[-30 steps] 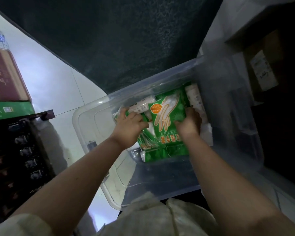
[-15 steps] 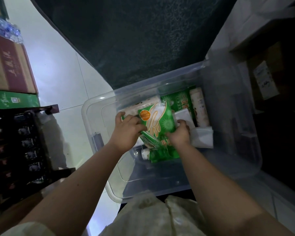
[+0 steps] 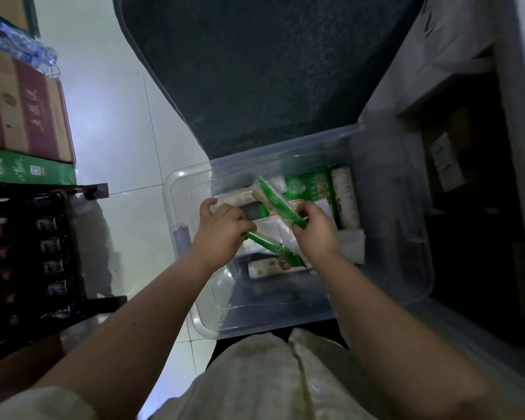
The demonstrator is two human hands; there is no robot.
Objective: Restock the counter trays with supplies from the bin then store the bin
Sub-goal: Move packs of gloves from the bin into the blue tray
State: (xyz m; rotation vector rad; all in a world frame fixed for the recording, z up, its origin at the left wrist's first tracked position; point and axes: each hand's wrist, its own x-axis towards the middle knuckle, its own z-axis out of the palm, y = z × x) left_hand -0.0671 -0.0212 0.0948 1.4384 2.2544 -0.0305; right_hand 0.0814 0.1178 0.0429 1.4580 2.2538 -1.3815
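Left hand is curled round the near end of the lower green packet, and right hand has thumb and fingers pinched on the upper green packet - both gripping, neither one free. I see the two packets edge-on, tilted, lifted clear of the pile but inside the walls of the clear bin, so nothing has left it yet. They look like thin film bags, light and floppy, glossy enough to slide - I'd keep hold across the flat faces near the middle rather than a corner, since a corner pinch would let them droop or slip. Nothing here seems fragile; a firm squeeze should do no harm. Under the hands lie more supplies: another green pack against the far wall, a paper-wrapped roll just beside it, and a white packet towards the right wall. The bin sits on the pale tiled floor, its far edge against a dark mat. Well off to the left, stacked cardboard boxes above a dark crate. No counter trays in view, so restocking looks barely begun.
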